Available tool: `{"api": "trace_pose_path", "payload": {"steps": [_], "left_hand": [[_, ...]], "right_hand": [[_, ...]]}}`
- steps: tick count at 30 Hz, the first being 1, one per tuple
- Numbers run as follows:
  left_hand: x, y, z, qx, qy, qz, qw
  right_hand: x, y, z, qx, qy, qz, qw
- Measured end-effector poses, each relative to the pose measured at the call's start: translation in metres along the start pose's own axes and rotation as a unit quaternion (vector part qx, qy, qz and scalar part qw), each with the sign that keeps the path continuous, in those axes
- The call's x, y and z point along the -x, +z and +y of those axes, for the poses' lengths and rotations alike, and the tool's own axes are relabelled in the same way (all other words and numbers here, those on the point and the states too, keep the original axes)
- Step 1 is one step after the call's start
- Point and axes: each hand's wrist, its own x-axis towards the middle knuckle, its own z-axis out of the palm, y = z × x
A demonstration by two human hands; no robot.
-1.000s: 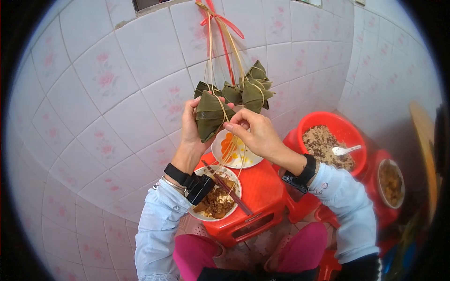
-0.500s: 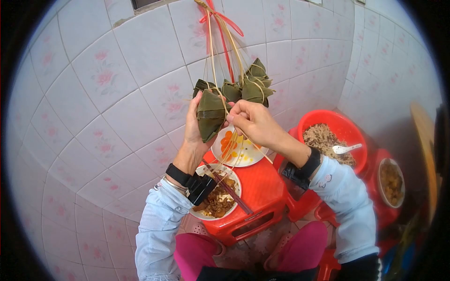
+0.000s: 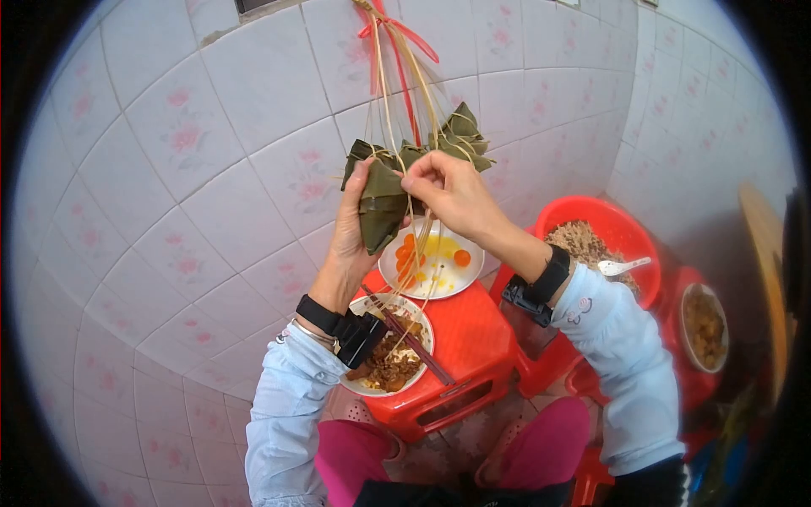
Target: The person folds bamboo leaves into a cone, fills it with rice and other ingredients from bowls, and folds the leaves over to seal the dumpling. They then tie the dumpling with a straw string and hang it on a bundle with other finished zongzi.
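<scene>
Your left hand [image 3: 345, 232] is clamped on a leaf-wrapped dumpling [image 3: 383, 207], thumb along its near flank and most of the other fingers hidden behind it. The piece is held up in front of the tiled wall [image 3: 253, 203], above the red plastic stool [image 3: 477, 325], one pointed corner down. Your right hand [image 3: 460, 196] has thumb and forefinger together on a pale tying strand [image 3: 388, 114] at the dumpling's right edge; whether the strand is pulled taut there cannot be determined. Directly behind hang other wrapped dumplings [image 3: 463, 127], partly masked by your right hand, below a red ribbon [image 3: 409, 97]. Beneath, the stool carries a white plate [image 3: 470, 275] with orange yolks [image 3: 404, 255] and a bowl [image 3: 365, 389] of dark filling with chopsticks [image 3: 427, 359] laid across it. To the right stands a red basin [image 3: 625, 232] of rice mixture with a white spoon [image 3: 623, 266]. Handling assessment: the dumpling is probably of moderate weight, firm but slightly yielding, its leaf smooth and likely slippery if damp. The folded corners are judged the weakest part, liable to split. Take hold across the broad flanks with an even grip; pinch the strand close to the leaf, since thin fibre may snap if jerked.
</scene>
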Motion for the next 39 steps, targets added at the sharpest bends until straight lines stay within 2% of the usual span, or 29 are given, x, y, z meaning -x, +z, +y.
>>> {"api": "trace_pose_path", "payload": {"steps": [2, 4, 7, 8, 9, 10, 14, 15, 16, 17, 19, 23, 25, 26, 27, 28, 29, 31, 32, 33, 34, 35, 36, 37, 38, 39], "left_hand": [[-0.001, 0.0, 0.001, -0.016, 0.004, 0.014, 1.0], [-0.003, -0.001, 0.001, -0.022, -0.004, -0.022, 1.0], [-0.004, 0.002, 0.002, -0.044, 0.011, -0.01, 0.999], [-0.003, 0.003, 0.003, -0.062, 0.019, 0.0, 0.998], [-0.003, 0.003, 0.002, -0.061, 0.019, 0.001, 0.998], [-0.004, 0.002, 0.002, -0.071, 0.018, 0.005, 0.997], [-0.003, 0.002, 0.001, -0.075, 0.023, 0.008, 0.997], [-0.003, -0.001, 0.001, -0.073, 0.024, 0.009, 0.997], [-0.004, -0.005, 0.001, -0.08, 0.025, 0.0, 0.996], [-0.005, -0.008, 0.001, -0.087, 0.026, -0.01, 0.996], [-0.003, -0.009, -0.002, -0.077, 0.031, -0.009, 0.996], [-0.006, -0.013, 0.0, -0.07, 0.025, -0.025, 0.997], [-0.003, -0.009, 0.001, -0.072, 0.038, -0.013, 0.997], [-0.002, -0.008, 0.002, -0.074, 0.05, 0.0, 0.996], [-0.002, -0.009, 0.003, -0.073, 0.051, 0.001, 0.996], [-0.002, -0.01, 0.003, -0.086, 0.061, 0.003, 0.994], [-0.002, -0.011, 0.002, -0.097, 0.07, 0.005, 0.993], [0.001, -0.005, 0.005, -0.093, 0.068, 0.004, 0.993], [0.002, -0.001, 0.007, -0.089, 0.069, 0.001, 0.994], [0.002, 0.002, 0.008, -0.089, 0.068, 0.001, 0.994], [0.001, 0.003, 0.009, -0.147, 0.077, 0.005, 0.986], [0.001, 0.004, 0.01, -0.203, 0.086, 0.011, 0.975], [0.0, 0.004, 0.012, -0.201, 0.085, 0.013, 0.976], [-0.002, 0.005, 0.014, -0.207, 0.075, 0.013, 0.975], [-0.004, 0.006, 0.016, -0.214, 0.064, 0.011, 0.975], [-0.005, 0.006, 0.02, -0.215, 0.062, 0.0, 0.975]], "right_hand": [[-0.009, -0.004, -0.005, -0.017, 0.013, -0.016, 1.0], [-0.018, -0.008, -0.009, -0.034, 0.027, -0.031, 0.999], [-0.027, -0.008, -0.011, 0.03, 0.055, -0.047, 0.997], [-0.026, -0.008, -0.012, 0.16, -0.048, -0.003, 0.986], [-0.024, -0.008, -0.013, 0.286, -0.149, 0.041, 0.946], [-0.023, -0.008, -0.014, 0.403, -0.244, 0.084, 0.878], [-0.027, -0.01, -0.015, 0.459, -0.234, 0.041, 0.856], [-0.034, -0.011, -0.014, 0.324, -0.147, 0.005, 0.934], [-0.038, -0.012, -0.012, 0.179, -0.055, -0.031, 0.982], [-0.037, -0.01, -0.01, 0.18, -0.055, -0.032, 0.982], [-0.033, -0.005, -0.015, -0.047, 0.09, -0.046, 0.994], [-0.042, -0.004, -0.012, -0.135, 0.154, -0.045, 0.978], [-0.045, -0.004, -0.012, 0.08, 0.079, -0.021, 0.993], [-0.046, -0.006, -0.012, 0.081, 0.079, -0.023, 0.993], [-0.045, -0.01, -0.016, 0.148, -0.06, 0.037, 0.987], [-0.044, -0.013, -0.019, 0.21, -0.199, 0.097, 0.952], [-0.044, -0.014, -0.023, 0.211, -0.199, 0.095, 0.952], [-0.044, -0.018, -0.031, 0.327, -0.235, -0.062, 0.913], [-0.046, -0.019, -0.033, 0.327, -0.233, -0.061, 0.914], [-0.051, -0.019, -0.036, 0.39, -0.193, -0.1, 0.895], [-0.056, -0.017, -0.043, 0.449, -0.152, -0.14, 0.869], [-0.061, -0.017, -0.052, 0.439, -0.191, -0.112, 0.871], [-0.069, -0.016, -0.061, 0.439, -0.19, -0.116, 0.871], [-0.078, -0.016, -0.069, 0.466, -0.355, -0.088, 0.805], [-0.084, -0.014, -0.074, 0.479, -0.509, -0.056, 0.713], [-0.088, -0.011, -0.076, 0.481, -0.506, -0.057, 0.713]]}}
